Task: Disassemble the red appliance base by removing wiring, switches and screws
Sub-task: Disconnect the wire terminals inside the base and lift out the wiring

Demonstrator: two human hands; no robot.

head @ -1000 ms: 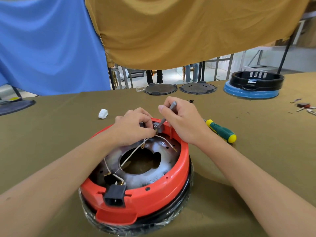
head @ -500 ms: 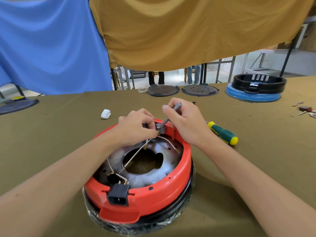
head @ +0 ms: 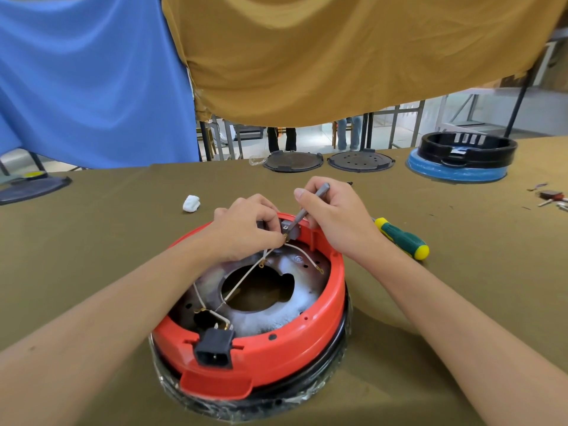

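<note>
Near edge, centre: red appliance base (head: 292,348) sits open side up on the olive-covered table (head: 92,256), ringed at the bottom by a black rim in clear plastic wrap.
Near wall of base: black power socket (head: 214,348) set in the red wall, facing the camera; short leads run from its back.
Inside base: metal plate (head: 276,315) with a large central hole; thin white wires (head: 246,279) cross it from the socket side up to the far wall, with brass ring terminals on loose ends.
Left forearm: enters from near left, angled up and right over the base rim.
Left hand (head: 246,232): knuckles up at the far wall of the base, fingers curled; thumb and forefinger pinch a brass wire terminal (head: 285,238) just beside the grey switch.
Grey switch (head: 290,230): small block against the inside of the far red wall, between the two hands.
Right forearm: enters from near right, angled up and left.
Right hand (head: 338,219): fingers curled round a slim grey tool (head: 310,204), gripped like a pen, shaft tilted down-left with its tip at the switch.
Right of base: green-and-yellow screwdriver (head: 402,238) lying on the cloth, partly hidden by the right wrist.
Left, farther out: small white wad (head: 191,203).
Far right edge: scattered small parts (head: 550,196).
Far edge: two dark round plates (head: 293,161), and a black ring on a blue base (head: 461,155).
Beyond table: blue cloth (head: 92,72) and tan cloth (head: 338,56) hanging.
</note>
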